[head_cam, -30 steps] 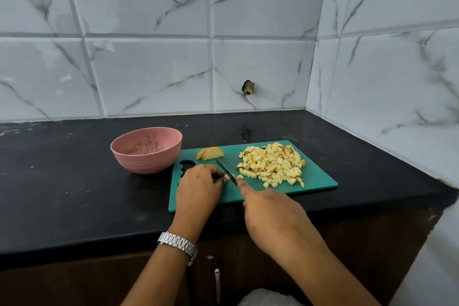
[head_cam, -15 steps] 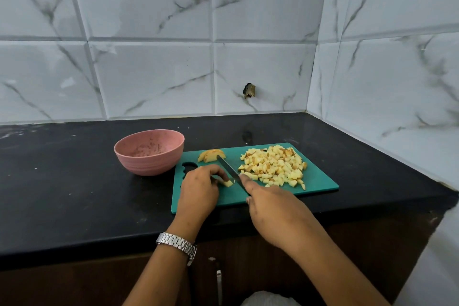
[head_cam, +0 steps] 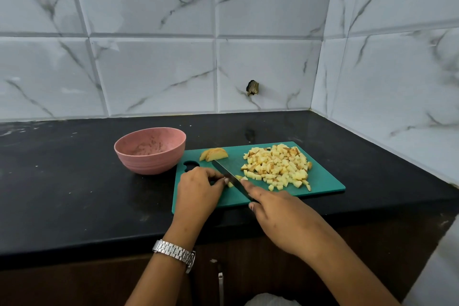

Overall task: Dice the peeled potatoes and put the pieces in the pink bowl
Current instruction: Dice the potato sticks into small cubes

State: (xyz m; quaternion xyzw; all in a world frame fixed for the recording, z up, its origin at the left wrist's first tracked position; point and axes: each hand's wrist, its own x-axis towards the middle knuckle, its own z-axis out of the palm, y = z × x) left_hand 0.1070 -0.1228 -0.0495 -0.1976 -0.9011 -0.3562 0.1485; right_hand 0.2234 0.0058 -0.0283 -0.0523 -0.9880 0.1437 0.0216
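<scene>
Holding the knife: the person's right hand is wrapped round the handle (mostly hidden under the palm), with the index finger laid straight along the top of the blade.
Knife: the blade runs away from the right hand, up and to the left, with its edge down on the board.
Left hand: the fingers are curled under, and the fingertips pinch a small potato piece against the board, right up against the left side of the blade.
Loose cubes: a couple sit just on the other side of the blade, by the right index fingertip.
Diced pile: it's heaped beyond the right hand and a bit to its right, and plenty of the cubes have brownish edges.
Slices: a few uncut ones lean together just past the left hand, near the knife tip.
Pink bowl: it sits on the counter beyond the left hand and off to its left, right beside the board's end (can't tell if they actually touch). There's reddish-brown smearing inside.
Cutting board: it's teal and lies under both hands, and its handle cutout peeks out just beyond the left knuckles.
Watch: a metal band on the left wrist.
Counter: black, and it carries the board and the bowl.
</scene>
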